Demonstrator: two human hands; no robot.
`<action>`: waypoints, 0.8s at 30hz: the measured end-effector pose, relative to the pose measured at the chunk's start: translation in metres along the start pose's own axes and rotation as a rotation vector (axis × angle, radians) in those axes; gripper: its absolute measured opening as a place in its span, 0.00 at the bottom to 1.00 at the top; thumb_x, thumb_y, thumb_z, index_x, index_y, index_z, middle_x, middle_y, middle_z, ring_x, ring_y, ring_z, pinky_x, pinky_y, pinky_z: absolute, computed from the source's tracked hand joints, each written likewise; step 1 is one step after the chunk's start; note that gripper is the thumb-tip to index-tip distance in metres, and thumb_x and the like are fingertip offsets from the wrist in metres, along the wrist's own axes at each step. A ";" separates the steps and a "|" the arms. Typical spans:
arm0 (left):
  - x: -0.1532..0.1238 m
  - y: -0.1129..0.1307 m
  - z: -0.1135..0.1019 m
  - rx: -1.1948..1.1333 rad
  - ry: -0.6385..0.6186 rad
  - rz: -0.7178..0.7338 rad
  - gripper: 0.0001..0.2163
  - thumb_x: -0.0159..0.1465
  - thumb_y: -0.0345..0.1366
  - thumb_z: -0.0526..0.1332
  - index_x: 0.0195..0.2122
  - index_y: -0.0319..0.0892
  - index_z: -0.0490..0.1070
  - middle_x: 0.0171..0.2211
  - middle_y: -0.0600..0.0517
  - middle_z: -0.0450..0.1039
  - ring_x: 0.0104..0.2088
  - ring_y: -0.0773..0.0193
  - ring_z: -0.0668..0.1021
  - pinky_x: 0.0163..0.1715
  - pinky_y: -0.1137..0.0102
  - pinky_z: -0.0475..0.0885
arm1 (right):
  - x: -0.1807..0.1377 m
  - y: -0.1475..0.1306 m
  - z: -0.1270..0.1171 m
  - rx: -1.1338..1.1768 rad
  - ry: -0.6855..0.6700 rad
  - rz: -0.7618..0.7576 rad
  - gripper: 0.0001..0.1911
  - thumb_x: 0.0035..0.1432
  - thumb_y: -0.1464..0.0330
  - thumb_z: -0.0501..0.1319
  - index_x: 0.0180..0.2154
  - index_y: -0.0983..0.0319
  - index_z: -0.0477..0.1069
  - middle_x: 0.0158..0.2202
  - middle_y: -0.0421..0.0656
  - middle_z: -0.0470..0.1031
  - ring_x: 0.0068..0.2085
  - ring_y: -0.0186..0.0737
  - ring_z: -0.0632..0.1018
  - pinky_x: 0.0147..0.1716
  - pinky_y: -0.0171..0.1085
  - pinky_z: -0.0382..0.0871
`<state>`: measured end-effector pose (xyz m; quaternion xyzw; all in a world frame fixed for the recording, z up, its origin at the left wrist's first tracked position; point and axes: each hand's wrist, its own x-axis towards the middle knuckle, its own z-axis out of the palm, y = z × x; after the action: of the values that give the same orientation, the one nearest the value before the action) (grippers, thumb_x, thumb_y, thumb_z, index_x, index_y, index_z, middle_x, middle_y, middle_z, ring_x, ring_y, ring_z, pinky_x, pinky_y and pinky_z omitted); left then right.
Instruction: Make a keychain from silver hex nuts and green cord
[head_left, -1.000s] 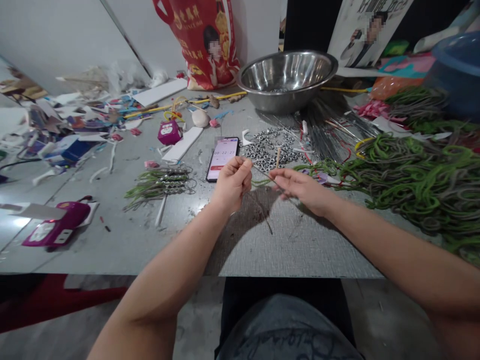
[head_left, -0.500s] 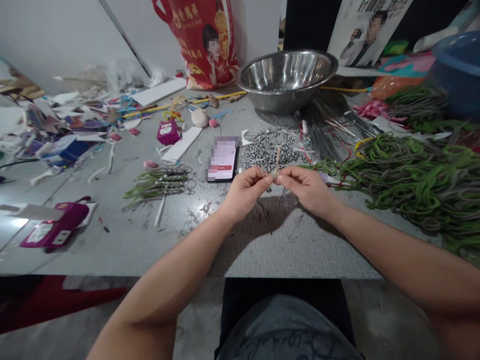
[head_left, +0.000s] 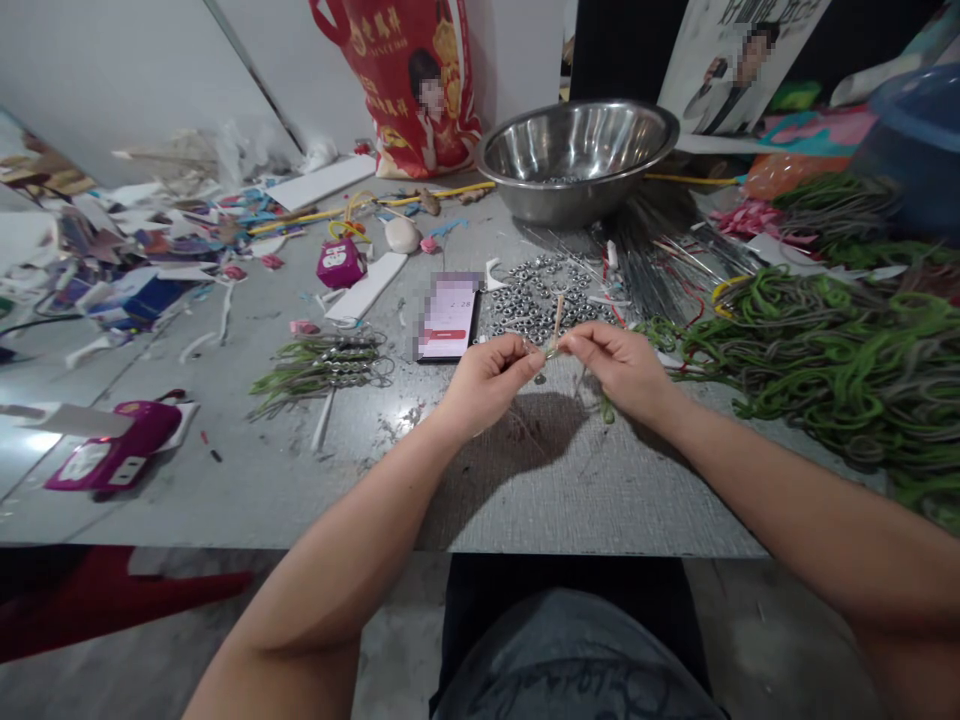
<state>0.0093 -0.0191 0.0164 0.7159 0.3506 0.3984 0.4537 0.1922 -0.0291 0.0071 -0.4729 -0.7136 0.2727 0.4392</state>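
Note:
My left hand (head_left: 491,378) and my right hand (head_left: 615,365) meet over the grey table (head_left: 525,480), both pinched closed. Between their fingertips is a small piece with a thin wooden stick (head_left: 556,315) rising from it and a bit of green cord (head_left: 606,408) hanging below my right hand. Exactly which hand grips which part is hard to tell. Just behind the hands lies a heap of small metal nuts (head_left: 536,295). A phone (head_left: 448,317) with a lit screen lies left of that heap.
A steel bowl (head_left: 577,155) stands at the back, with a red bag (head_left: 416,80) to its left. A big tangle of green and grey cords (head_left: 840,350) fills the right side. Finished green bundles (head_left: 322,365), a magenta case (head_left: 112,455) and paper clutter lie left.
One second ago my hands were apart with a thin wire stretched between them. They have come together and lifted slightly toward the nut heap, fingertips now touching at the stick.

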 end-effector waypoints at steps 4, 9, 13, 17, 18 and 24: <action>0.001 -0.005 -0.001 -0.044 0.007 0.026 0.13 0.60 0.43 0.59 0.24 0.40 0.63 0.22 0.58 0.58 0.23 0.73 0.61 0.23 0.75 0.58 | 0.011 0.030 -0.004 -0.464 -0.033 -0.092 0.10 0.55 0.70 0.56 0.36 0.63 0.74 0.42 0.50 0.76 0.45 0.48 0.72 0.47 0.47 0.62; 0.001 -0.009 -0.001 -0.078 0.009 0.027 0.13 0.60 0.43 0.60 0.25 0.39 0.65 0.33 0.52 0.66 0.27 0.74 0.66 0.25 0.76 0.63 | 0.014 0.040 0.001 -0.784 -0.117 -0.032 0.07 0.55 0.71 0.57 0.31 0.62 0.74 0.44 0.50 0.75 0.48 0.52 0.70 0.48 0.50 0.58; 0.001 -0.007 -0.001 -0.124 -0.029 -0.047 0.14 0.59 0.44 0.61 0.25 0.38 0.65 0.44 0.48 0.67 0.24 0.78 0.67 0.21 0.78 0.64 | 0.012 0.027 0.002 -0.730 -0.103 -0.088 0.07 0.56 0.73 0.55 0.27 0.62 0.69 0.41 0.50 0.75 0.48 0.51 0.70 0.46 0.49 0.57; -0.001 -0.004 0.001 -0.220 -0.148 -0.156 0.13 0.58 0.44 0.61 0.27 0.38 0.65 0.38 0.48 0.71 0.21 0.76 0.70 0.21 0.76 0.67 | 0.008 0.006 -0.004 -0.375 -0.106 -0.161 0.07 0.57 0.69 0.52 0.27 0.60 0.64 0.30 0.44 0.74 0.37 0.43 0.72 0.42 0.45 0.59; -0.002 -0.004 0.002 -0.250 -0.193 -0.187 0.13 0.58 0.44 0.61 0.28 0.39 0.65 0.32 0.50 0.71 0.20 0.75 0.71 0.21 0.76 0.68 | 0.007 0.001 -0.005 -0.246 -0.130 -0.128 0.06 0.58 0.68 0.52 0.28 0.60 0.63 0.27 0.42 0.72 0.32 0.40 0.71 0.38 0.42 0.61; -0.002 -0.002 0.002 -0.415 -0.177 -0.167 0.15 0.56 0.45 0.64 0.25 0.39 0.62 0.17 0.60 0.60 0.17 0.76 0.64 0.17 0.78 0.61 | 0.011 -0.007 -0.021 0.392 -0.281 0.237 0.10 0.56 0.60 0.57 0.31 0.60 0.61 0.17 0.31 0.55 0.17 0.28 0.56 0.16 0.31 0.48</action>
<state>0.0097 -0.0203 0.0134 0.6082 0.2780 0.3585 0.6514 0.2061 -0.0220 0.0263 -0.4165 -0.6406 0.5184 0.3838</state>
